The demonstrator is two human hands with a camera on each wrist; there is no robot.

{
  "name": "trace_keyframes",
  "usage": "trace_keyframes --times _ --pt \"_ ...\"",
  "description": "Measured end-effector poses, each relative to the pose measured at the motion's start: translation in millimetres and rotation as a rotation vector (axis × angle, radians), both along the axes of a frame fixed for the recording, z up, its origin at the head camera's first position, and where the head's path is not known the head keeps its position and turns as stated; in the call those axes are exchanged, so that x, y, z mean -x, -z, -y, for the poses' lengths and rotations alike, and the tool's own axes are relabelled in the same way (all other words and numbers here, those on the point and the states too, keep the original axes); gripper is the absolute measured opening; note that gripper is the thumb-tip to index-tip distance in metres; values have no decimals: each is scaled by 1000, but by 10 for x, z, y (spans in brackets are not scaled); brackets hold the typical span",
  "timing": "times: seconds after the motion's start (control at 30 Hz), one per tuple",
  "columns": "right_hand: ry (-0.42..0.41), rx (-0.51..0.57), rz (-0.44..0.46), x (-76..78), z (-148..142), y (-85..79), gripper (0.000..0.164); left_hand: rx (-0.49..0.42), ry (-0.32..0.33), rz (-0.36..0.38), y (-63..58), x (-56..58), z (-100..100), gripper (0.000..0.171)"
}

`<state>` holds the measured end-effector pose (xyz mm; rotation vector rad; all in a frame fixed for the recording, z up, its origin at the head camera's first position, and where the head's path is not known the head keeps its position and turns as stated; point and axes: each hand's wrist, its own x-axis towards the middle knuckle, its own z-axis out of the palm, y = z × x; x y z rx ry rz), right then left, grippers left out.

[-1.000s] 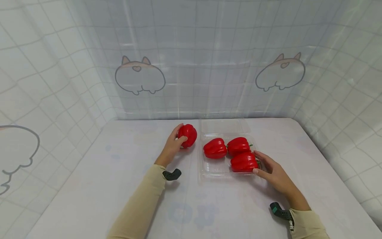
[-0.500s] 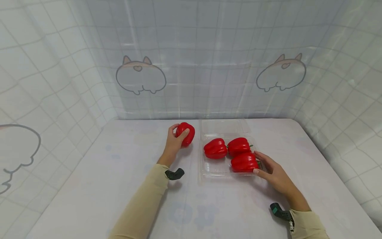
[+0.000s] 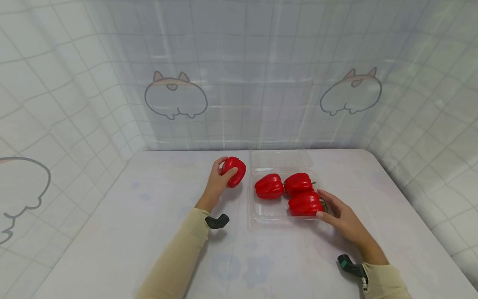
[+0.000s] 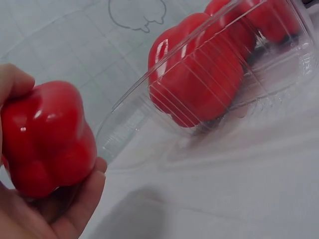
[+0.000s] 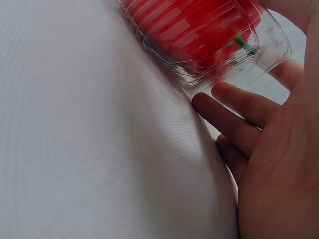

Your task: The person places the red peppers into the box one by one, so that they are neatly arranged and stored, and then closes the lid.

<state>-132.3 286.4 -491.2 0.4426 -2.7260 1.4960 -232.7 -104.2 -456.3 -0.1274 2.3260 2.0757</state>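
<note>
My left hand grips a red bell pepper between thumb and fingers, left of a clear plastic clamshell container. The left wrist view shows the held pepper above the white surface, apart from the container wall. Three red bell peppers lie on their sides inside: one at the left, one at the back right and one at the front right. My right hand holds the container's right end, thumb toward the front and index finger behind. Its other fingers lie low beside the container.
The container's lid lies opened toward the back of the white-covered table. Inside, the front left part of the base shows bare plastic. Grid-patterned curtains with cartoon animal drawings hang behind the table and at both sides.
My left hand has raised the pepper slightly, then brought it back down and to the right, tilting it on the way. My right hand and the container have stayed in place.
</note>
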Motion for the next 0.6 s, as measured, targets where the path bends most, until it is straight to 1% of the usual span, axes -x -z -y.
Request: trace_keyframes --times 0.13,0.37,0.5,0.6 --pt "10 -4 8 -17 1 14 73 6 44 -9 4 -18 12 69" --pt "10 -23 -9 -3 -3 14 73 11 72 -16 -8 -31 29 75" --pt "11 -40 -11 6 -5 17 73 13 96 -26 -1 -31 29 74" --pt "14 -33 -4 6 -4 20 73 12 112 -27 1 -38 18 73"
